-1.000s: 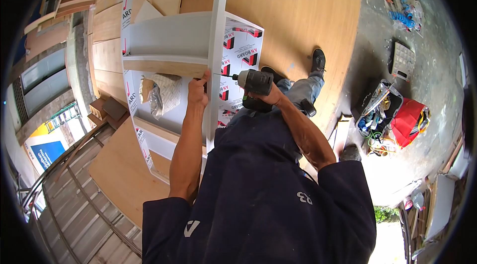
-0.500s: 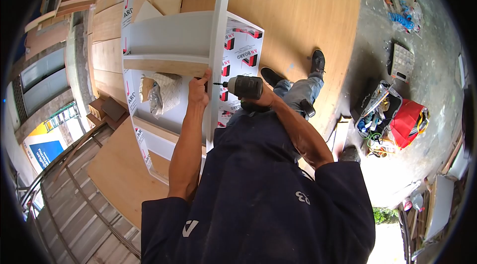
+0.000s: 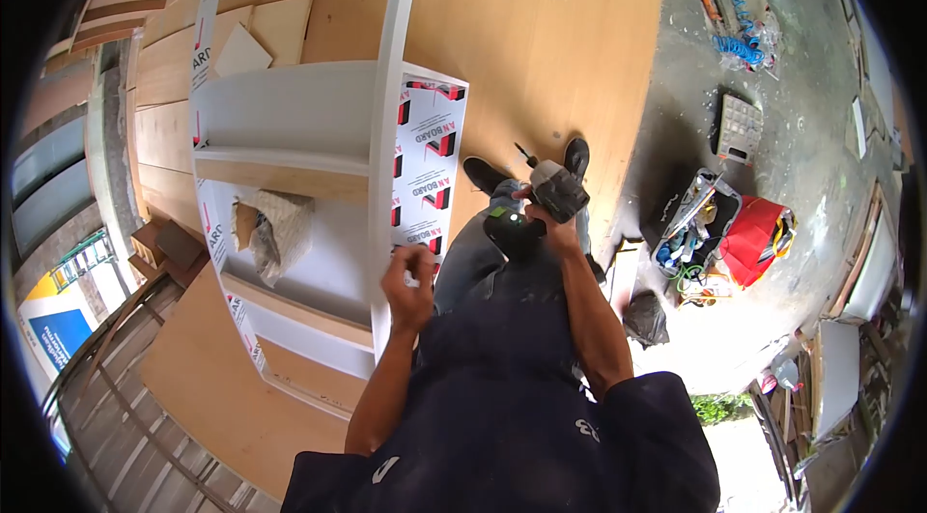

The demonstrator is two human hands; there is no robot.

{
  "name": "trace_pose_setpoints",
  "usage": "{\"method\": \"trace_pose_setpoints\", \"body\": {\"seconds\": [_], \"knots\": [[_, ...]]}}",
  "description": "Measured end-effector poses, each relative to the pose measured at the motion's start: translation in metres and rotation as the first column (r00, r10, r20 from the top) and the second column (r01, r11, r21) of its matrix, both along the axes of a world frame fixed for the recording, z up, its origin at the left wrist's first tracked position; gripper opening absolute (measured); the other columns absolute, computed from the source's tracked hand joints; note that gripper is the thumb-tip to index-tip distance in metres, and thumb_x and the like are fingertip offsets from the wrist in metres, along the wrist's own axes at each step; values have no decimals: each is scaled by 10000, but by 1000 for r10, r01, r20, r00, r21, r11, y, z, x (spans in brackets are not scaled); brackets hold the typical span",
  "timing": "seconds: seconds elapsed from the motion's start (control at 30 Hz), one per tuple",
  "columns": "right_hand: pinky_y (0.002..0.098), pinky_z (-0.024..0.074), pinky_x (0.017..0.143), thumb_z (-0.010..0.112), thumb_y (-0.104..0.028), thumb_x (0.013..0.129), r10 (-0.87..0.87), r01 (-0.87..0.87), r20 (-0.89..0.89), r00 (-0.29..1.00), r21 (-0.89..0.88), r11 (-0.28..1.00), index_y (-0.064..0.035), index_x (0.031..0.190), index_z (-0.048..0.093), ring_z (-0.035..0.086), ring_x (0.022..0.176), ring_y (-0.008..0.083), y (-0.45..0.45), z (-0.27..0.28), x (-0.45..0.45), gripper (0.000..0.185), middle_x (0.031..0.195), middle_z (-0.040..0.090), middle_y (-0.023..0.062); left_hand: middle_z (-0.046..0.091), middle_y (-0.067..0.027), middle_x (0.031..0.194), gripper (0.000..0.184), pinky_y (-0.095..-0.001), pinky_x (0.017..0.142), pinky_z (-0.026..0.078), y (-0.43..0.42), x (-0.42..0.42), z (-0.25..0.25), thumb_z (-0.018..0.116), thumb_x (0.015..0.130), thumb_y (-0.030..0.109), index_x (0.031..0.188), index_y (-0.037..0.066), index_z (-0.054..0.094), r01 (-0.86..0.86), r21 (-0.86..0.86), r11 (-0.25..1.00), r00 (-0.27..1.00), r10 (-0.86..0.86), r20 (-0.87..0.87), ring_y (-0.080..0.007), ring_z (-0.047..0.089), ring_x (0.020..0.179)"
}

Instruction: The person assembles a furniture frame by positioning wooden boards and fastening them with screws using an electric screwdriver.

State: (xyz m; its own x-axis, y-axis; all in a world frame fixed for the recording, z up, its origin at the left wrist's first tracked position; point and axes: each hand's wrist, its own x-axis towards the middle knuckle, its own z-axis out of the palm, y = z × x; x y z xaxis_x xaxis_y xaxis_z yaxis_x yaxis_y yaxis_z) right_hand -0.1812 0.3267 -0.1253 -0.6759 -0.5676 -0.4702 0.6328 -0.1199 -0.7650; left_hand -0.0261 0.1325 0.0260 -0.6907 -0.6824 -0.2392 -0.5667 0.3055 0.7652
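Observation:
My right hand point(image 3: 560, 231) is wrapped round the handle of a cordless drill point(image 3: 562, 192), held over my legs. The drill's dark bit points up and to the left, touching nothing. My left hand point(image 3: 409, 293) is closed with curled fingers beside the long front rail of a white cabinet frame point(image 3: 388, 59). What its fingers hold, if anything, is too small to make out. Printed protective film covers the cabinet's side panel point(image 3: 429, 141), just beyond that hand. Within one compartment sits a crumpled packet point(image 3: 280, 238).
Wooden boarding point(image 3: 541, 20) lies under the cabinet and my shoes. To the right, on the concrete floor, are an open tool bag point(image 3: 688, 223), a red bag point(image 3: 758, 241), a grey case point(image 3: 739, 128) and a coiled blue hose point(image 3: 742, 51). A black plastic bag point(image 3: 646, 318) lies nearer me.
The drill has swung away from the cabinet rail to the right, its bit now tilted upward. My left hand has come off the rail and moved back towards my body. The view has shifted.

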Motion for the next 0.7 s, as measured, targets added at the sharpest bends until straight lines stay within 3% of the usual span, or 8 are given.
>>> {"method": "trace_pose_setpoints", "body": {"seconds": [0.1,0.17,0.33,0.4,0.5,0.6,0.67,0.7], "knots": [[261,472,657,635,-14,785,-208,195,117,971,112,974,-8,1083,606,574,716,115,27,-27,-2,299,1023,682,120,603,-29,723,120,-248,607,443,39,0,-72,620,916,104,903,-15,620,-3,216,976,1000,-1,14,-94,548,634],[264,479,635,647,-18,775,-311,283,157,937,175,943,-21,1061,607,581,702,120,48,-48,2,288,1019,687,133,629,-49,726,110,-253,572,462,57,7,-144,638,888,90,880,-19,627,-270,413,870,952,178,247,-101,579,611],[263,484,717,624,-27,803,-398,321,168,902,353,879,-41,1076,617,578,750,110,101,-96,11,274,1045,682,109,658,-77,695,129,-291,537,500,83,-14,-334,656,847,114,855,-13,639,-350,452,820,888,137,438,-155,627,570],[267,484,738,623,-33,799,-476,374,183,860,407,833,-49,1089,612,580,775,112,121,-118,19,291,1053,682,103,679,-106,724,142,-346,623,530,99,-35,-403,663,828,143,861,5,650,-169,399,901,909,-13,416,-229,667,643],[272,461,759,602,-79,792,-408,300,91,909,537,789,-29,1103,602,561,791,114,154,-133,23,314,1000,659,81,690,-170,811,173,-415,756,524,126,-85,-473,666,774,161,871,18,650,163,281,946,866,-274,418,-352,673,818],[279,459,769,588,-91,799,-428,281,127,895,585,761,-6,1103,594,556,796,122,184,-147,31,317,990,644,91,668,-188,874,204,-452,770,515,160,-133,-553,663,780,141,935,16,618,223,278,934,861,-323,393,-376,652,882],[286,460,779,582,-92,801,-491,315,162,856,590,743,6,1103,589,556,798,129,197,-152,33,317,995,636,103,634,-195,977,289,-476,779,514,182,-163,-604,676,794,139,1039,20,578,399,132,907,825,-418,381,-388,632,939],[308,461,794,579,-87,800,-601,402,230,766,558,726,9,1107,580,557,793,140,201,-154,34,322,1018,630,120,615,-195,1013,326,-482,788,515,192,-183,-619,684,796,138,1075,26,556,426,84,901,813,-421,401,-392,624,955]]}}
